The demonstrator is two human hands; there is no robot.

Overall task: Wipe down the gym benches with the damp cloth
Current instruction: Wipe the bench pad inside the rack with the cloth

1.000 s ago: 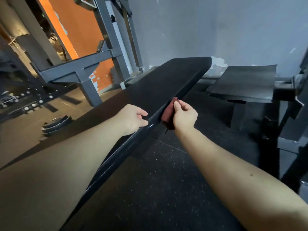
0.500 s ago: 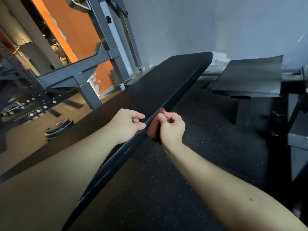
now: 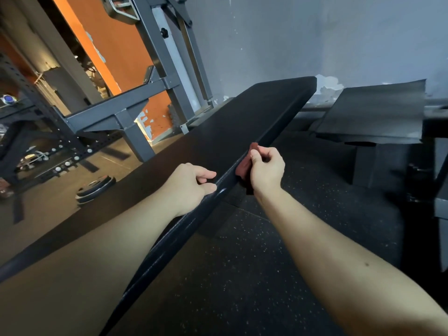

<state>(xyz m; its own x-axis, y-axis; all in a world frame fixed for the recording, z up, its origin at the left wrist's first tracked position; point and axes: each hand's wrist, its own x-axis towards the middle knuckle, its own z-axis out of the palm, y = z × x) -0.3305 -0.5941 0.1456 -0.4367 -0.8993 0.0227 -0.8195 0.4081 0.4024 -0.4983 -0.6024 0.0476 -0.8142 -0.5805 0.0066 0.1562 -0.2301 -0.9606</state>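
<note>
Head view: the black padded bench [image 3: 218, 146] runs from the near left corner away to the upper right, and its far end stops short of the grey wall [image 3: 315, 40]. The dark red cloth [image 3: 243, 166] sits against the bench's right side edge, about halfway along it. The right hand [image 3: 266, 168] grips the cloth, with fingers and thumb curled round it, and presses it to that edge. The left hand [image 3: 189, 187] rests on the bench top just inside the same edge and close behind the cloth. Its fingers are curled in and hold nothing.

To the right of the bench lies open, speckled black rubber floor [image 3: 242, 275], bare beside the whole near half of the edge. Farther right, near the bench's far end, a dark flat pad [image 3: 373, 115] sits on a block, well apart from the cloth. To the left of the bench a grey steel rack frame [image 3: 116, 112] stands near its far half. Stacked weight plates [image 3: 95, 189] lie on the floor beside the bench's left edge, and an orange wall [image 3: 114, 52] shows behind the frame.
</note>
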